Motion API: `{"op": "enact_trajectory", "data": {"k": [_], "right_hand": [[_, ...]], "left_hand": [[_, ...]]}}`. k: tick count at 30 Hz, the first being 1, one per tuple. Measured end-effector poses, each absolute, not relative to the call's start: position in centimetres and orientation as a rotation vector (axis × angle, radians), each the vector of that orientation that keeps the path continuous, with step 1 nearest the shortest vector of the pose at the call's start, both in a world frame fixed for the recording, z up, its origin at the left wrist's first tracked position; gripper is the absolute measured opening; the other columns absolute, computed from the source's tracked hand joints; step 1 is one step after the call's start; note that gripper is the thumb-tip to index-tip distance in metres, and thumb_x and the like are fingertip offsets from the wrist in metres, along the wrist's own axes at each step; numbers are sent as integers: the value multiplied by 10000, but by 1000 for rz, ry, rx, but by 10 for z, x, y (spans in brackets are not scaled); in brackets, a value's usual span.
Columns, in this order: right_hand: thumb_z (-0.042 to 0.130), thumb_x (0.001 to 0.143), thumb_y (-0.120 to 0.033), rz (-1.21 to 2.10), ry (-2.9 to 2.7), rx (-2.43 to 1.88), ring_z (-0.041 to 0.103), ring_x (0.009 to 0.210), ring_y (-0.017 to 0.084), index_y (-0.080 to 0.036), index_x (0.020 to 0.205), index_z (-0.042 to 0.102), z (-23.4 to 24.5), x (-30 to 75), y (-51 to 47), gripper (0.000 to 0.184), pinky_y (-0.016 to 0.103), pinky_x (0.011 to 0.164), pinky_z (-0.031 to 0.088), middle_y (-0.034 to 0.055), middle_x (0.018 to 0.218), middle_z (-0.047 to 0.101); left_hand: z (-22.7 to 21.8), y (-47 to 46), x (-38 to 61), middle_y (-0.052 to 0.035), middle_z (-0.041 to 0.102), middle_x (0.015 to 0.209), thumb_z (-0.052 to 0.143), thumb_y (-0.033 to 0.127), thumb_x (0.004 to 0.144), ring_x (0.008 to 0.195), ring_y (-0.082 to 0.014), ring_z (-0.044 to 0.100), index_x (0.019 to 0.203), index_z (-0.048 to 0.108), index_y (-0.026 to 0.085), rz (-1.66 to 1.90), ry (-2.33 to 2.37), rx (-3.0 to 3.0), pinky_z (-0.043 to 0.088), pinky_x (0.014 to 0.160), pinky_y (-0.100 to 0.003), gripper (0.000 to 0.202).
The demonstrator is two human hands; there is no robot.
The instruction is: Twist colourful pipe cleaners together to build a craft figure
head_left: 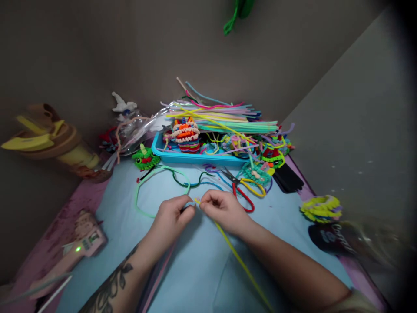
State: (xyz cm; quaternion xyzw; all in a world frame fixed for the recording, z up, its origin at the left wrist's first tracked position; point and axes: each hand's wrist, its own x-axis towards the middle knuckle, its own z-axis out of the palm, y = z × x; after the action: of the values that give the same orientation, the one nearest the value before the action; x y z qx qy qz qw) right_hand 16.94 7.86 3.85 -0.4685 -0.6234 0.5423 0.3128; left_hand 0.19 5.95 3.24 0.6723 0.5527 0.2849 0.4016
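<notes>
Over the middle of the table, my two hands meet fingertip to fingertip. My right hand (226,211) is closed in a pinch on a yellow pipe cleaner (239,257), whose long tail hangs down toward the lower right. Thumb and forefinger of my left hand (176,213) are pinched together on pipe cleaners; pinkish-purple strands (161,274) trail below that hand. The small join between the fingertips is blurred. Just beyond my hands lie a mint-green pipe cleaner loop (136,198), a dark green pipe cleaner (192,186) and scissors (249,191) with red and yellow handles.
A blue tray (202,160) holds pipe-cleaner pieces, with a bundle of pipe cleaners (224,115) across its back. A green pipe-cleaner figure (145,158) sits at its left. On the right are a yellow coil (321,208) and a bottle (339,239). A pink device (91,239) lies left.
</notes>
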Motion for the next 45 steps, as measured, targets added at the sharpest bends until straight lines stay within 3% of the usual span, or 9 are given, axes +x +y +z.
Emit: {"op": "enact_trajectory", "data": {"k": [14, 30, 35, 45], "right_hand": [[535, 733, -197, 1341, -1622, -1121, 528, 618, 114, -167, 700, 601, 30, 169, 84, 80, 228, 580, 417, -1, 663, 598], [495, 776, -86, 860, -2062, -933, 547, 618, 108, -179, 713, 607, 38, 177, 85, 159, 214, 589, 411, 2, 657, 609], [484, 748, -52, 810, -2141, -907, 559, 625, 120, -178, 715, 610, 34, 175, 86, 182, 225, 607, 417, 7, 650, 614], [530, 814, -114, 784, -2037, -931, 574, 766, 149, -184, 852, 636, 37, 178, 89, 133, 276, 709, 451, 36, 778, 633]], "left_hand": [[35, 60, 2, 62, 292, 541, 472, 339, 822, 528, -80, 278, 575, 387, 173, 659, 1098, 1420, 240, 496, -207, 309], [39, 58, 0, 44, 430, 553, 480, 230, 780, 554, -94, 398, 629, 562, 151, 818, 1418, 1669, 305, 532, -200, 189], [37, 55, 1, 36, 549, 610, 484, 133, 751, 574, -93, 479, 726, 621, 155, 761, 1309, 1863, 336, 568, -193, 141], [37, 55, -1, 35, 558, 614, 497, 151, 786, 580, -96, 501, 747, 617, 164, 732, 1326, 1927, 345, 579, -197, 126]]}}
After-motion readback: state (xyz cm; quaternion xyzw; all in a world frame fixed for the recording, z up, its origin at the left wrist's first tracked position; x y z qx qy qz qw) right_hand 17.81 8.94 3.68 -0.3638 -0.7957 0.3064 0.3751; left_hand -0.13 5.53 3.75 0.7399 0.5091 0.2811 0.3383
